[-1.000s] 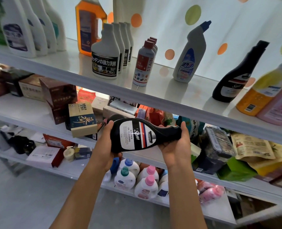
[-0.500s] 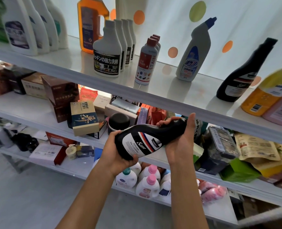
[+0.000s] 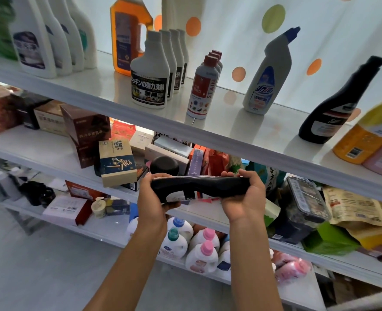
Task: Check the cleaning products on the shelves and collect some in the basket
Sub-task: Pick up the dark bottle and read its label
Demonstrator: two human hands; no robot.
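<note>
Head view. I hold a black bottle (image 3: pixel 199 187) lying crosswise in front of the middle shelf (image 3: pixel 57 158), clear of every shelf surface. My left hand (image 3: pixel 155 198) grips the wide base end, fingers curled under, thumb on top. My right hand (image 3: pixel 245 197) grips the neck end, fingers wrapped over it. The bottle's dark side faces the camera; only a sliver of the white label shows along its lower edge, so the label cannot be read at this angle.

Judgement: the step in hand is checking the product. To do it well I should roll the bottle between both hands until the label faces me squarely, keep the base-end grip firm so the weight does not tip out, and keep fingers off the printed panel. The bottle looks smooth and glossy; a slack grip while turning could let it slide.

A matching black bottle (image 3: pixel 340 104) stands upright on the top shelf (image 3: pixel 264 135), to the right of a grey bottle with a blue cap (image 3: pixel 268 75). A grey bottle with a red cap (image 3: pixel 202 88) stands near the shelf edge, above my hands; I should avoid lifting into that edge.

No basket is visible, so I cannot tell where it is; I would locate it before letting go with either hand.
</note>
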